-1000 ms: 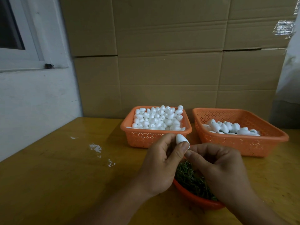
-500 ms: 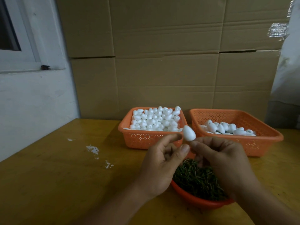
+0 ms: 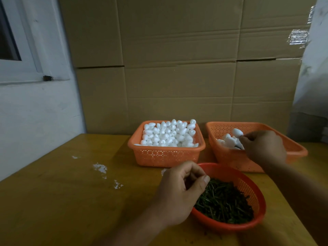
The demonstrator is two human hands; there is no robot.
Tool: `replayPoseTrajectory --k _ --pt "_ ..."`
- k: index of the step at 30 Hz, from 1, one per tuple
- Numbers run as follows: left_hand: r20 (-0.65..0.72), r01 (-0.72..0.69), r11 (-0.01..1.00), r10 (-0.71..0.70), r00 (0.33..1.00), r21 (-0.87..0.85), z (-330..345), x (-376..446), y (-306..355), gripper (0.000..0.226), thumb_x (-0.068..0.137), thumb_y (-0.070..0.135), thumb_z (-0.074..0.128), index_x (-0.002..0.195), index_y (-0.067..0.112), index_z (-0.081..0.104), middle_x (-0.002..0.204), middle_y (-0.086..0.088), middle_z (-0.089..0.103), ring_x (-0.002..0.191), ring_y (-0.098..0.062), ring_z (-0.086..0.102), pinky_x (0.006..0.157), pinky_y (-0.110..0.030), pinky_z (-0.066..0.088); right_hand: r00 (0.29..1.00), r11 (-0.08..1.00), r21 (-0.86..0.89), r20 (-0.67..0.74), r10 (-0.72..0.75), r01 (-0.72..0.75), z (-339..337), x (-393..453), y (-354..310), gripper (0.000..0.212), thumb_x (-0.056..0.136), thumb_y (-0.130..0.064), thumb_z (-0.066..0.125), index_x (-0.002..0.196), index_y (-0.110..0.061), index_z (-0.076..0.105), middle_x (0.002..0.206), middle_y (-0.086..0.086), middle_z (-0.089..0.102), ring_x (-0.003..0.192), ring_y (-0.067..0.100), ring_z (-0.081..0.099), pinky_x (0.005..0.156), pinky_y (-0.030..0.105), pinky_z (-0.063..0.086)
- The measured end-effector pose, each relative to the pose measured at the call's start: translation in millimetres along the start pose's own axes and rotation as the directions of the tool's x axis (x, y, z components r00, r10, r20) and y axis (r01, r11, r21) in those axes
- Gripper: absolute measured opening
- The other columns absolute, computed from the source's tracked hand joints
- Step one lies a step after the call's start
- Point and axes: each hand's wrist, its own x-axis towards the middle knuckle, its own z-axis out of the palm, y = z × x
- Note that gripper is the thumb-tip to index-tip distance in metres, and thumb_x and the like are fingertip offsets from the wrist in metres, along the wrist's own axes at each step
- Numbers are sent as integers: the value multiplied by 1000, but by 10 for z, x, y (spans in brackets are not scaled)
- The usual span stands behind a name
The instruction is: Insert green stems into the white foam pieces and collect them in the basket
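Observation:
My right hand reaches over the right orange basket and pinches a white foam piece at its fingertips, just above the few stemmed foam pieces lying inside. My left hand hovers at the left rim of the red round basket of green stems. Its fingers are loosely curled and hold nothing. The left orange basket is heaped with several plain white foam pieces.
All three baskets stand on a wooden table with white foam crumbs to the left. Stacked cardboard boxes form a wall right behind the baskets. A white wall with a window frame lies on the left.
The hands have parted. My right hand carried the foam piece rightward and away to the right basket. My left hand let go and sank toward the red basket's rim.

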Motion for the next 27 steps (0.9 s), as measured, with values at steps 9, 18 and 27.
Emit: replayPoseTrajectory --k 9,18,27 --pt "11 -35 999 35 999 7 -16 -2 25 12 95 31 63 84 27 62 71 15 57 65 -3 53 59 -21 44 988 967 -242 115 105 -74 1 138 -27 28 87 -41 65 72 -19 70 78 7 64 86 31 60 87 47 53" --pt "26 -16 1000 16 1000 -1 -23 -14 38 13 99 25 55 90 31 63 66 4 55 60 -25 51 55 -38 43 999 982 -187 48 -17 26 -50 52 -8 39 93 -27 54 55 -18 58 60 4 55 78 30 56 74 40 49" --pt "-25 12 1000 -12 1000 -7 -34 3 29 19 92 25 45 91 35 61 72 11 62 58 -14 53 55 -43 46 982 944 272 -10 -191 186 -217 -522 -257 29 92 -10 56 110 -21 75 91 -1 75 51 13 63 48 28 47"
